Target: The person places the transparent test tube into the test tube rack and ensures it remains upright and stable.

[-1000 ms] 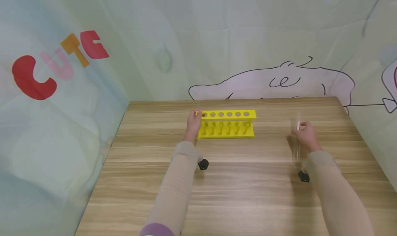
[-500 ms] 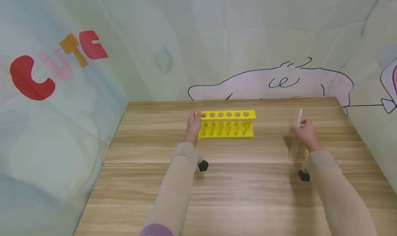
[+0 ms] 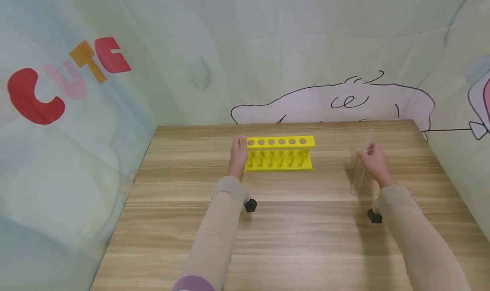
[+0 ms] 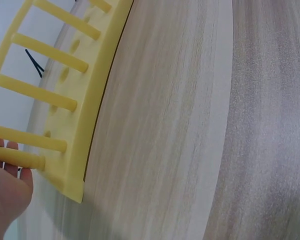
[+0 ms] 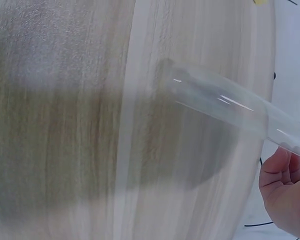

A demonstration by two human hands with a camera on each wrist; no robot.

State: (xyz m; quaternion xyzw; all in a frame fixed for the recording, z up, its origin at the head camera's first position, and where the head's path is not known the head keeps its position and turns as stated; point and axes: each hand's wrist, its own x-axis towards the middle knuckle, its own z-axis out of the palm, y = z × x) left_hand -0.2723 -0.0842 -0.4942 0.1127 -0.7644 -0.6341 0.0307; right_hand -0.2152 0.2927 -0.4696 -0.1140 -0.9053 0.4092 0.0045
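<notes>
A yellow test tube rack point(image 3: 281, 142) with a row of round holes and upright pegs stands on the table. My left hand point(image 3: 239, 155) grips its left end; in the left wrist view the fingers curl round the end post point(image 4: 20, 157). To the right of the rack, my right hand point(image 3: 376, 163) pinches a clear glass test tube point(image 3: 358, 178) by its upper part. The tube tilts, its rounded bottom pointing down toward the person and slightly left. In the right wrist view the test tube point(image 5: 220, 100) shows nothing visible inside.
The wood-grain table point(image 3: 291, 235) runs back to a printed cloth backdrop point(image 3: 214, 61). Between the rack and my right hand lies bare tabletop. A black wrist camera point(image 3: 250, 204) sits under the left cuff, another wrist camera point(image 3: 374, 216) under the right.
My right hand has moved slightly left and away from the person, and the test tube has gone from nearly upright to tilted. The left hand stays on the rack.
</notes>
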